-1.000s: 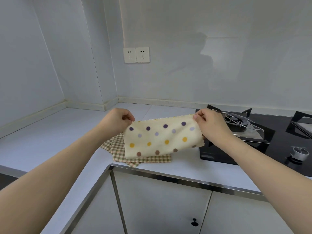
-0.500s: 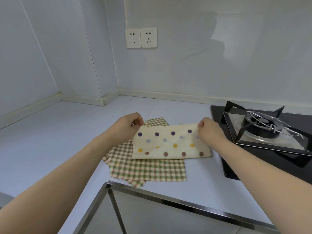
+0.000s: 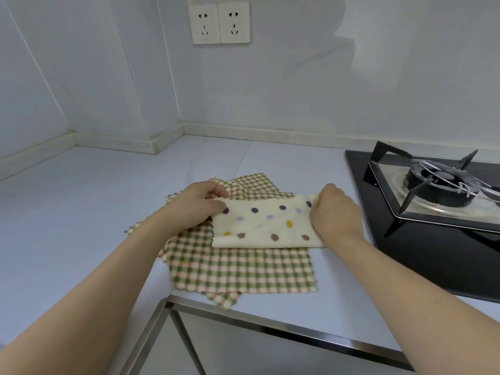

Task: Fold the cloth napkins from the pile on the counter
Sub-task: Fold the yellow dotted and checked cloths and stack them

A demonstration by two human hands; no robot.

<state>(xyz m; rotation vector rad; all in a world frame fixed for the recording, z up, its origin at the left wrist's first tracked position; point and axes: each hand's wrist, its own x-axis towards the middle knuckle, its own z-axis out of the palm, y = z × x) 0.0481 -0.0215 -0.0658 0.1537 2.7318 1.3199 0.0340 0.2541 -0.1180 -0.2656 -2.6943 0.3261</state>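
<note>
A cream napkin with purple, yellow and brown dots [image 3: 263, 224] lies folded in half on top of the pile. My left hand [image 3: 201, 204] pinches its far left corner. My right hand [image 3: 334, 212] pinches its far right corner. Both hands are low, with the napkin resting flat on the cloths below. Under it lies a pile of green and pink checked napkins [image 3: 238, 269], spread unevenly on the pale counter [image 3: 89, 207].
A black gas hob [image 3: 438, 228] with a burner and pan support sits right of the pile, close to my right hand. The counter's metal front edge [image 3: 270, 326] runs just below the pile. Two wall sockets [image 3: 220, 23] are on the back wall.
The dotted napkin, held up in the air a second ago, has come down onto the checked pile. Both hands have lowered with it and keep their corners.
</note>
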